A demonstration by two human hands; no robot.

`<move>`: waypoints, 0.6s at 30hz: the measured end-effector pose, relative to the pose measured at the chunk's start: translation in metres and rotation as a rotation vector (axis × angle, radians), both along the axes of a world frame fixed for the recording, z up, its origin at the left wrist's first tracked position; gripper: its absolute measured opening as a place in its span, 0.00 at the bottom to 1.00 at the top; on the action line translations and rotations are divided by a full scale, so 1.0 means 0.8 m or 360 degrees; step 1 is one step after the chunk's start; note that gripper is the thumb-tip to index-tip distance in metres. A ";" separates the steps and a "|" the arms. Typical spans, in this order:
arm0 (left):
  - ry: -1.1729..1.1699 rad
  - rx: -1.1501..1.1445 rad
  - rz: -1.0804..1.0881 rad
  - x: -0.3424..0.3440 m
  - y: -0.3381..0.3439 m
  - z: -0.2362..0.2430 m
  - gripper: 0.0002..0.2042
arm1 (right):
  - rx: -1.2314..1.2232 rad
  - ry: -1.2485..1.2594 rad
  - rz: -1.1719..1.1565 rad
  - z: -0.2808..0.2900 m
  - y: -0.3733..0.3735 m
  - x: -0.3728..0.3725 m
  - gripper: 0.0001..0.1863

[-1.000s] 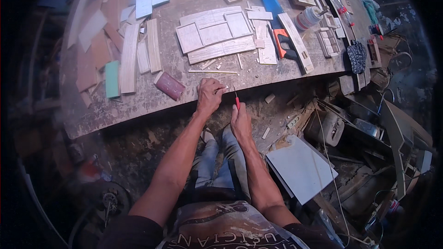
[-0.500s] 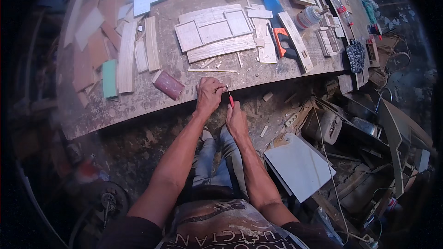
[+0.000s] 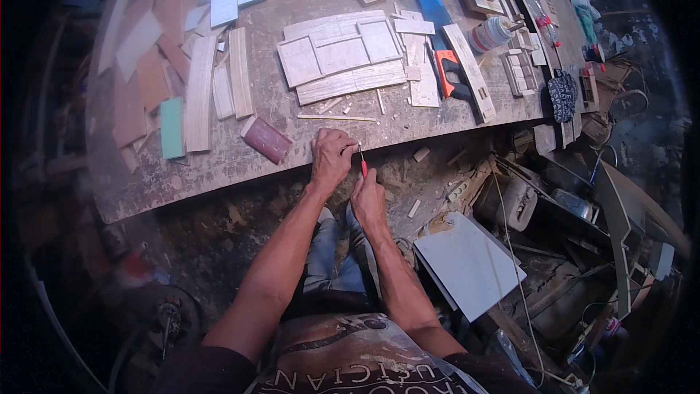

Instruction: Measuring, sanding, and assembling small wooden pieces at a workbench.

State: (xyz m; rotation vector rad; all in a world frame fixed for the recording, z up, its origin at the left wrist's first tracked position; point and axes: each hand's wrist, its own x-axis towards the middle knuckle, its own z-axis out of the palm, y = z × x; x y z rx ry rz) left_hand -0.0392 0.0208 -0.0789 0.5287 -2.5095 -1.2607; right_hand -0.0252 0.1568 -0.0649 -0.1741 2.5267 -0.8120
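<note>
My left hand (image 3: 332, 159) is at the table's front edge, its fingers pinched on a tiny piece whose pale tip shows; its kind is too small to tell. Just to the right and nearer me, my right hand (image 3: 369, 198) is closed round a slim red-handled tool (image 3: 364, 168). The tool's thin metal end points away from me and meets the pale tip at my left fingertips. Beyond my hands lie a thin wooden strip (image 3: 337, 117) and a panel of pale wooden pieces (image 3: 339, 55). A sanding block wrapped in reddish paper (image 3: 267, 140) rests left of my left hand.
A handsaw (image 3: 442, 66) with an orange and black handle lies at the right, beside a wooden bar (image 3: 468, 73) and a white tub (image 3: 490, 34). Boards and a green block (image 3: 172, 128) cover the table's left. Below right, a white panel (image 3: 470, 266) leans among scrap.
Both hands have shifted very slightly nearer me and keep their grips. The tool's thin end stands a little more upright in view.
</note>
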 end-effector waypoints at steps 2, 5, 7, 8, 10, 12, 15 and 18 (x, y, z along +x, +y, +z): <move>-0.0012 -0.0010 0.0008 0.003 0.000 0.000 0.05 | 0.0023 -0.0008 -0.0005 0.001 0.001 0.000 0.14; -0.0025 -0.0022 0.0005 0.002 0.002 -0.001 0.05 | -0.0039 -0.0031 0.0011 0.000 0.006 -0.006 0.14; -0.0012 -0.0013 0.0000 0.002 0.002 -0.002 0.05 | -0.0036 -0.0021 0.0040 0.001 0.006 -0.008 0.14; 0.0001 -0.0006 -0.0004 0.001 0.001 -0.004 0.05 | -0.0033 -0.0019 0.0038 0.003 0.006 -0.011 0.14; 0.0006 -0.0027 0.0001 -0.002 -0.002 -0.005 0.05 | 0.0001 -0.0027 0.0081 0.009 0.006 -0.015 0.14; -0.0007 -0.0042 0.0002 0.007 0.000 -0.003 0.05 | 0.0007 -0.0065 0.0091 0.022 0.000 -0.020 0.14; 0.0066 -0.0055 -0.0020 -0.007 -0.005 -0.002 0.05 | -0.0065 0.0054 0.0075 0.010 0.002 -0.014 0.14; 0.0056 -0.0057 -0.0034 0.000 0.002 -0.014 0.06 | 0.0024 -0.0063 0.0051 0.006 0.005 -0.018 0.14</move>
